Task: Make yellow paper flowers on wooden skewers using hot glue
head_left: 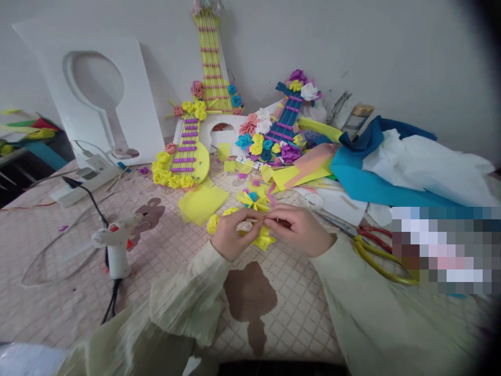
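My left hand and my right hand meet over the middle of the table, fingertips pinched together. What they pinch is small and mostly hidden by the fingers; I cannot make it out. Just below the fingertips shows a ruffled yellow paper piece; whether it is held or lies on the table I cannot tell. Yellow paper flowers lie partly behind my left hand. Beyond the fingers is a folded yellow paper fan with a blue bit on it. A yellow paper sheet lies behind my left hand.
A white glue gun stands at left, near a power strip. Flower-trimmed paper instruments lean at the back beside a white cut-out board. Scissors and blue paper lie right. A worn brown patch marks the tabletop.
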A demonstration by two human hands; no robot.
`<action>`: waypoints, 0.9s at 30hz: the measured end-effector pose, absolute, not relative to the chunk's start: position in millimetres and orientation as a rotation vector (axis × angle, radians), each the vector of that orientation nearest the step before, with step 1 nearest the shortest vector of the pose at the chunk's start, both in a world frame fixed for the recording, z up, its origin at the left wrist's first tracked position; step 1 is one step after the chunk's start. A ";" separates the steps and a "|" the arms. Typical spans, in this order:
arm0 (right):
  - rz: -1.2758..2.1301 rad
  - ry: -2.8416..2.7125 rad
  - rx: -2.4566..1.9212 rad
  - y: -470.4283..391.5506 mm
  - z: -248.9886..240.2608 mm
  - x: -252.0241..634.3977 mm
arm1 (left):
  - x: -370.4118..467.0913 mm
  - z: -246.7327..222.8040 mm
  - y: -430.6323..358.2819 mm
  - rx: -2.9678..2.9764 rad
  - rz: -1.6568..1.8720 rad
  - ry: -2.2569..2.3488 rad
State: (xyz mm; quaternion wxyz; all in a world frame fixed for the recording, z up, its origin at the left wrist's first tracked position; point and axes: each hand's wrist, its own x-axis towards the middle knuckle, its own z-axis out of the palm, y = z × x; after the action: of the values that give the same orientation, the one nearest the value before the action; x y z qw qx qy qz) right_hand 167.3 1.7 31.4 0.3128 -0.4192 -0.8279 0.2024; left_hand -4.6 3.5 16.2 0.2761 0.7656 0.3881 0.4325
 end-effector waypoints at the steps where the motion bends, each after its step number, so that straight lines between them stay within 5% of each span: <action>1: 0.513 -2.189 -1.101 1.3 31.5 167.0 | -4.4 16.3 2.9 2.055 1.165 1.047; 27: 0.490 -1.983 -1.098 -7.1 34.7 167.1 | -2.6 13.1 -8.2 1.519 0.940 0.926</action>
State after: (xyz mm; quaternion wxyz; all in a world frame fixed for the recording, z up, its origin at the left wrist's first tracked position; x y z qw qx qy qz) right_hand 167.1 -7.1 34.7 0.3998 -0.4340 -0.7838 0.1936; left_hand -2.6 -8.2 13.1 0.5354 0.6376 0.3887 0.3947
